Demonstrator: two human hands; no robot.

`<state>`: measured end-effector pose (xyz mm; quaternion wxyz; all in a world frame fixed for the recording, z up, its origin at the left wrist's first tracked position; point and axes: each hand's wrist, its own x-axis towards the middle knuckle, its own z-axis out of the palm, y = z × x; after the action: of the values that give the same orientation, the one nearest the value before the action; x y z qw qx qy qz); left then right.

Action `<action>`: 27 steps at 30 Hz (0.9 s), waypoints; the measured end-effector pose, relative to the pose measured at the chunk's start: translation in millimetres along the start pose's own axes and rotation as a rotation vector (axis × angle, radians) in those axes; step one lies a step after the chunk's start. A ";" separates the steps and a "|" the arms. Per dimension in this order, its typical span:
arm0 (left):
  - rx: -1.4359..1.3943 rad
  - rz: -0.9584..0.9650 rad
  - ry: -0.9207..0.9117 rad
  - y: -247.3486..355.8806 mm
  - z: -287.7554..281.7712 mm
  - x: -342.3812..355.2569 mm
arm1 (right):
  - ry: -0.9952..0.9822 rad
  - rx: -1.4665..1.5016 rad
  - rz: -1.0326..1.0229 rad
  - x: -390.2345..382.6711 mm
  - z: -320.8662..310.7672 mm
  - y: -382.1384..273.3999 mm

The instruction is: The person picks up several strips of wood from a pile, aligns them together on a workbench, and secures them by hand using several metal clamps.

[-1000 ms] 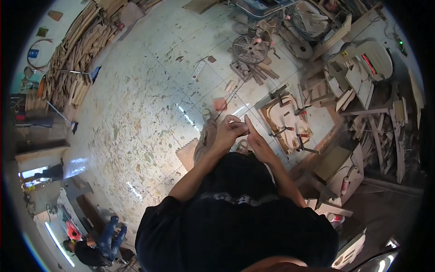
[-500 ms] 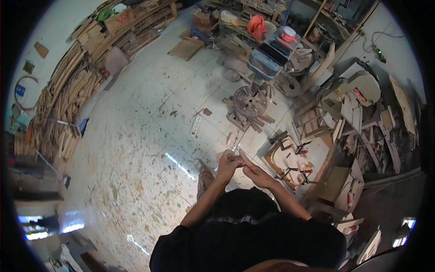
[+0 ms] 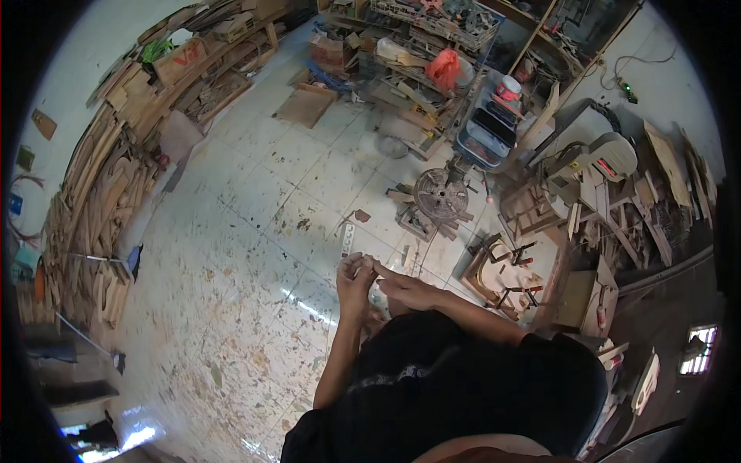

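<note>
My left hand (image 3: 354, 284) is raised over the tiled floor, its fingers curled in. My right hand (image 3: 404, 290) reaches across to it, its foremost fingers pinched at the left fingertips. Whatever may be between the fingers is too small or hidden to make out. Just beyond the hands, a white power strip (image 3: 348, 239) lies on the floor. Farther off and to the right stands a round, slotted machine table (image 3: 441, 194) with wood blocks at its base.
Right of my hands sits a curved wooden frame with clamps (image 3: 494, 270). A bandsaw-like machine (image 3: 614, 158) stands beyond it. Stacked wood offcuts (image 3: 108, 208) line the left wall. A toolbox (image 3: 488, 131) sits at the back. Wood scraps and stains mark the floor (image 3: 231, 309).
Both hands have moved left in the view, still together, and the right forearm now lies more across my body. The view has swung, so the machine table and clamped frame sit farther right.
</note>
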<state>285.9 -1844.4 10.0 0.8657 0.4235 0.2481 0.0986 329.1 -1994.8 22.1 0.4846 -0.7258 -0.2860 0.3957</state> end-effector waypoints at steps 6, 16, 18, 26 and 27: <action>0.112 0.081 0.080 27.8 4.3 23.7 | 0.035 0.000 -0.006 52.5 0.2 -9.1; 0.108 0.166 0.111 58.2 -0.6 134.1 | -0.064 0.044 -0.287 149.5 -65.1 -46.0; 0.144 0.173 0.095 66.4 13.9 163.8 | -0.065 0.040 -0.236 171.1 -90.2 -44.3; 0.245 0.161 -0.037 93.7 59.3 301.8 | -0.114 0.071 -0.306 256.0 -205.2 -43.6; 0.217 0.145 -0.090 97.6 70.0 315.5 | -0.117 0.103 -0.315 262.4 -217.5 -41.8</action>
<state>596.3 -1711.4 13.5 0.8156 0.5355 0.1868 0.1142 650.4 -1873.6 30.2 0.5598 -0.6221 -0.4030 0.3705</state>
